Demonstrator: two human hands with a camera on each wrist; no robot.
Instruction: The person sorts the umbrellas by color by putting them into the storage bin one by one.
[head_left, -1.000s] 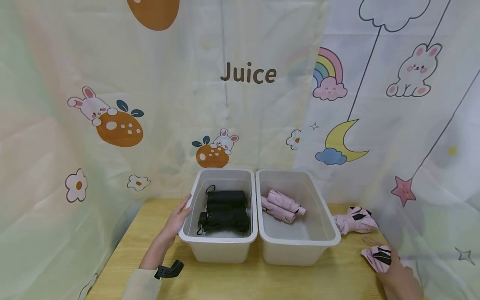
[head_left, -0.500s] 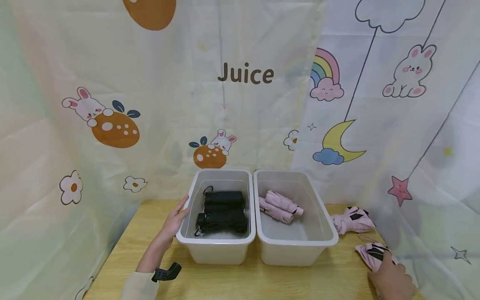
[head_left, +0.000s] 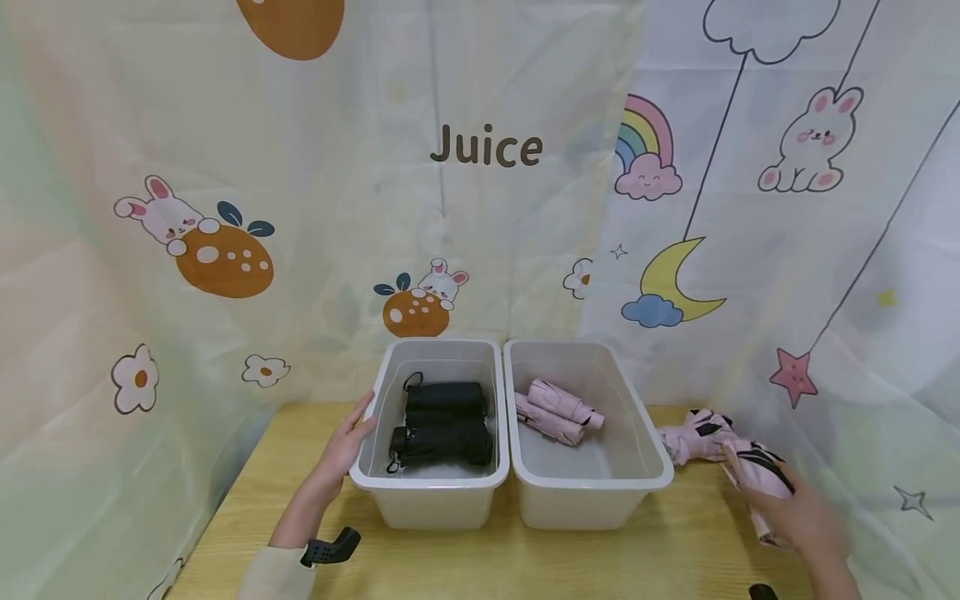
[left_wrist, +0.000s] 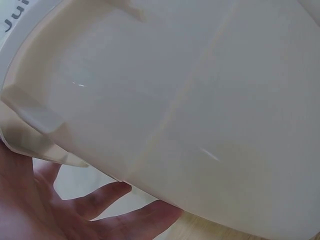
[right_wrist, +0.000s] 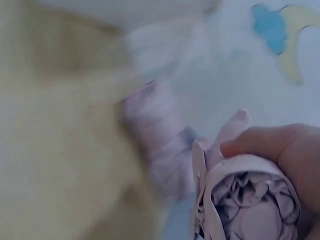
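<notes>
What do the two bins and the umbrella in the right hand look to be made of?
Left bin and right bin: probably plastic, off-white, semi-gloss, with soft highlights and rolled rims. Pink umbrella in the right hand: thin woven-looking fabric, matte, pleated into folds; the frame inside is hidden.

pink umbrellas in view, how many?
4. Two lie in the right bin: pink umbrella and its neighbour. One lies on the table beside that bin. One is in the right hand.
</notes>
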